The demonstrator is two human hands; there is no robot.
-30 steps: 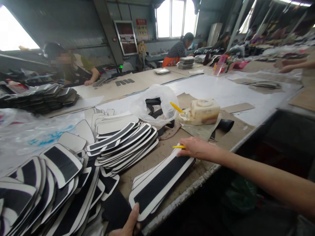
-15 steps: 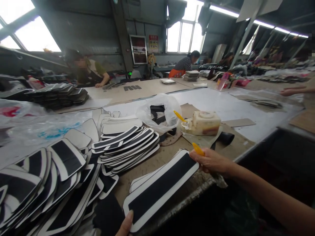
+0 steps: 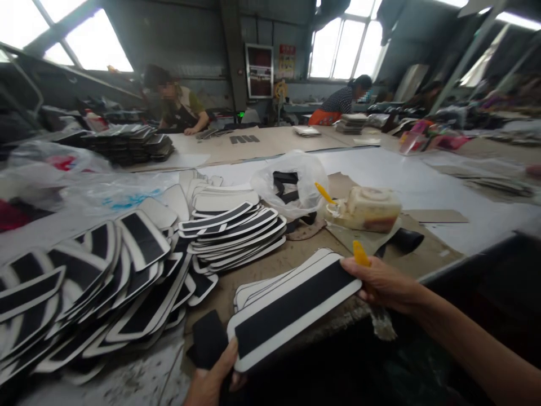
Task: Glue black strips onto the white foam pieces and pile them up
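Note:
A long white panel with a black strip (image 3: pixel 296 304) is held between both hands at the table's front edge. My left hand (image 3: pixel 217 375) pinches its lower left corner, thumb on top. At the upper right end my right hand (image 3: pixel 382 282) grips the panel and also holds a yellow-handled brush (image 3: pixel 360 254), its whitish bristle end hanging below. Several similar panels (image 3: pixel 264 285) lie fanned behind the held one. Beside my left hand is a black piece (image 3: pixel 209 335). Beyond the right hand stands a glue container (image 3: pixel 374 206) with another yellow handle (image 3: pixel 324 193) in it.
Piles of black-and-white panels (image 3: pixel 139 293) spread over the left side, with a curved stack (image 3: pixel 236 237) near the middle. Behind are a clear plastic bag (image 3: pixel 291 180) and a black roll (image 3: pixel 408 239). Two people lean over a far table (image 3: pixel 270 148).
The camera view has shifted, moving the scene rightward. More of my left hand now shows at the panel's corner, and the panel's near end is raised. The brush handle stands more upright.

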